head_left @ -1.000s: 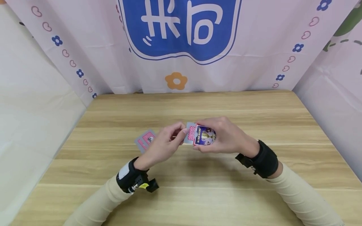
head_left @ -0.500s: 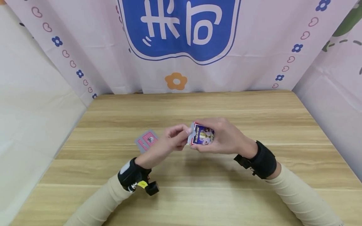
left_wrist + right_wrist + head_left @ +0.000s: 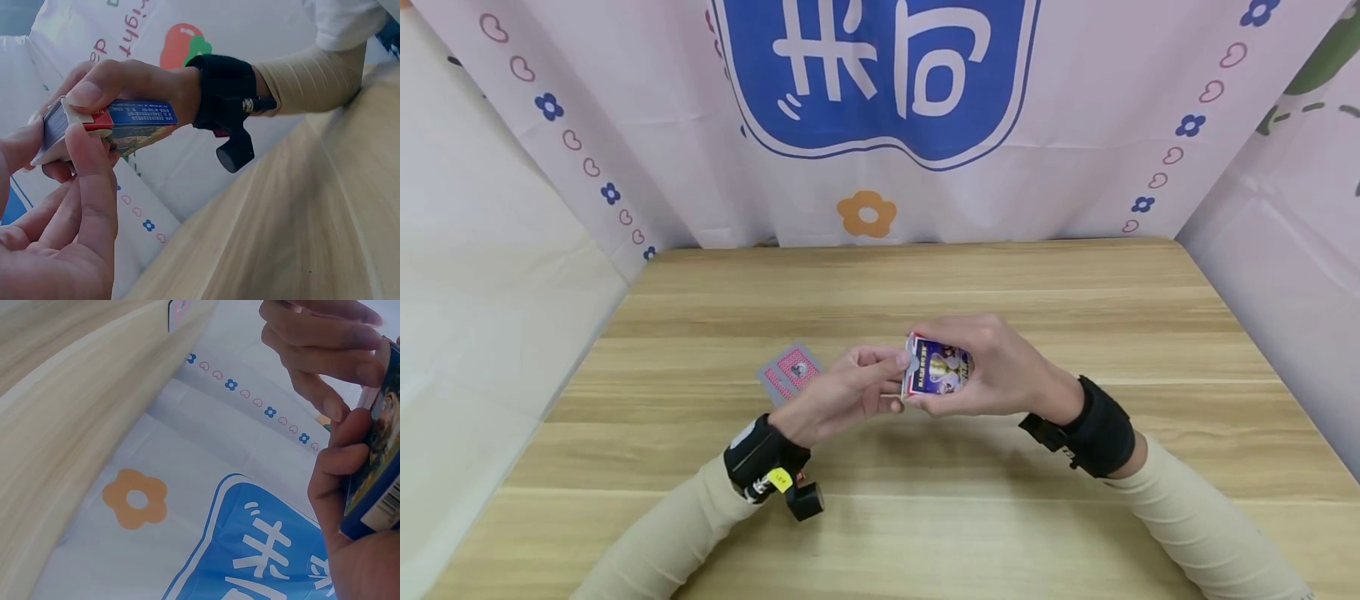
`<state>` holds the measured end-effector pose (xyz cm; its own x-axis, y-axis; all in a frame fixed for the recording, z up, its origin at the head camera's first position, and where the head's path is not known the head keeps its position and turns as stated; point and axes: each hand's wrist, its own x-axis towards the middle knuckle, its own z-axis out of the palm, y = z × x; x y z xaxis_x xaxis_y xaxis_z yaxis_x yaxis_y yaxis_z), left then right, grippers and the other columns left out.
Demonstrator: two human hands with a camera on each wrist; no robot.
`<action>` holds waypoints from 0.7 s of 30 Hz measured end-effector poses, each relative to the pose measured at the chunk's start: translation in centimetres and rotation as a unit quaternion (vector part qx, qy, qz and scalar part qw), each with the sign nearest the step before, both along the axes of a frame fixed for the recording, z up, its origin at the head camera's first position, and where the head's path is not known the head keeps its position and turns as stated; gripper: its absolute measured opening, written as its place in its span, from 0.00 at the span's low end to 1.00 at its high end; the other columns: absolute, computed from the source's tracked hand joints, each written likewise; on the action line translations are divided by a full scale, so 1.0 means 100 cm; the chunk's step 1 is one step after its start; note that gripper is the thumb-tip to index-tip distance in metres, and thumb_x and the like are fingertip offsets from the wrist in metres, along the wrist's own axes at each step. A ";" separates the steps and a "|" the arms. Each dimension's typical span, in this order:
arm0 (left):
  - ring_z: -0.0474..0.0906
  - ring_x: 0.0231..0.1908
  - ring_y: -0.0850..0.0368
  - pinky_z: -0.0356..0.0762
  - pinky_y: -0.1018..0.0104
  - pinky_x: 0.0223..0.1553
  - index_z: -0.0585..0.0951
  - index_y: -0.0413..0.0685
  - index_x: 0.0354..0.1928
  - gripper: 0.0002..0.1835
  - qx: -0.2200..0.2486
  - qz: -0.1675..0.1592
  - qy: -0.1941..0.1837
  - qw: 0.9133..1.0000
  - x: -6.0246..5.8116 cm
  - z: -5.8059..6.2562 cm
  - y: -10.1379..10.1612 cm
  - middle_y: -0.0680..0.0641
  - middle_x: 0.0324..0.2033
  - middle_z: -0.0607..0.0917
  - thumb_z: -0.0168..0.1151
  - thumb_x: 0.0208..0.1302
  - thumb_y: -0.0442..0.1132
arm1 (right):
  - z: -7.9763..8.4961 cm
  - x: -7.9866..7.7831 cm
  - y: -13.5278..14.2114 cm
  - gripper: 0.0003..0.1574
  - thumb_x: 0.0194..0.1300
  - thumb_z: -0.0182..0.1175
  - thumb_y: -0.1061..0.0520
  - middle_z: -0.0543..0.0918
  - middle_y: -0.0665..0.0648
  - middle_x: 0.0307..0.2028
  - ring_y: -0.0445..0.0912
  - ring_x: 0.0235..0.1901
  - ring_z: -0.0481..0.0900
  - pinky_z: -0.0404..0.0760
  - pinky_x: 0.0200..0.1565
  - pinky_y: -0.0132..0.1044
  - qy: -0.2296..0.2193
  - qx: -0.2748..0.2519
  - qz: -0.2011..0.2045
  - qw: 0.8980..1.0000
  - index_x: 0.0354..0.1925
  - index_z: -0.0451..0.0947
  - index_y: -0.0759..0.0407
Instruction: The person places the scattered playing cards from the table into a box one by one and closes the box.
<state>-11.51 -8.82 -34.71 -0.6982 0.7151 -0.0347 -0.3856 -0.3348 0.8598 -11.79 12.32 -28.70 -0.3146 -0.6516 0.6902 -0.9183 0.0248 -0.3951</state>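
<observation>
My right hand (image 3: 1000, 362) grips a small blue and red playing-card box (image 3: 942, 368) above the table, thumb and fingers on opposite edges. A gold trophy is printed on its upper face. At the box's left end, my left hand (image 3: 850, 387) pinches the flap end between thumb and index finger, its other fingers loosely spread below. A pale flap and the end of the pack show there in the left wrist view, beside the box's blue side (image 3: 140, 115). The right wrist view shows a barcode (image 3: 384, 509) on the box. Red-patterned playing cards (image 3: 796, 367) lie partly hidden behind my left hand.
The wood-grain table (image 3: 970, 525) reaches back to a white printed cloth (image 3: 1037, 200) with a blue emblem. More pale cloth hangs along the left and right sides. Both wrists wear black straps with small cameras.
The cards that stuck out of the box's left end have slid inside it. My left hand has moved slightly right, its lower fingers have spread, and the box tilts a little differently.
</observation>
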 end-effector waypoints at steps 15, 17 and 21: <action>0.78 0.35 0.56 0.76 0.70 0.33 0.80 0.41 0.47 0.14 0.007 -0.008 -0.039 0.999 0.001 -0.004 0.003 0.44 0.38 0.84 0.58 0.67 0.44 | -0.006 -0.003 -0.002 0.30 0.37 0.72 0.60 0.83 0.62 0.31 0.43 0.25 0.79 0.81 0.19 0.33 0.009 -0.004 0.007 1.000 0.42 0.77 0.72; 0.78 0.35 0.56 0.76 0.70 0.33 0.80 0.41 0.47 0.14 0.007 -0.006 -0.039 0.999 0.000 -0.006 0.003 0.45 0.38 0.84 0.58 0.67 0.44 | -0.006 -0.003 -0.003 0.30 0.37 0.72 0.60 0.83 0.62 0.30 0.43 0.25 0.78 0.80 0.19 0.34 0.010 -0.006 0.008 1.000 0.41 0.77 0.72; 0.78 0.34 0.56 0.76 0.70 0.33 0.81 0.42 0.45 0.12 0.002 -0.001 -0.036 0.999 0.000 -0.006 0.000 0.46 0.36 0.84 0.58 0.67 0.43 | -0.008 -0.004 -0.005 0.29 0.37 0.72 0.60 0.83 0.61 0.29 0.43 0.24 0.78 0.80 0.18 0.33 0.013 -0.005 0.008 1.000 0.40 0.77 0.72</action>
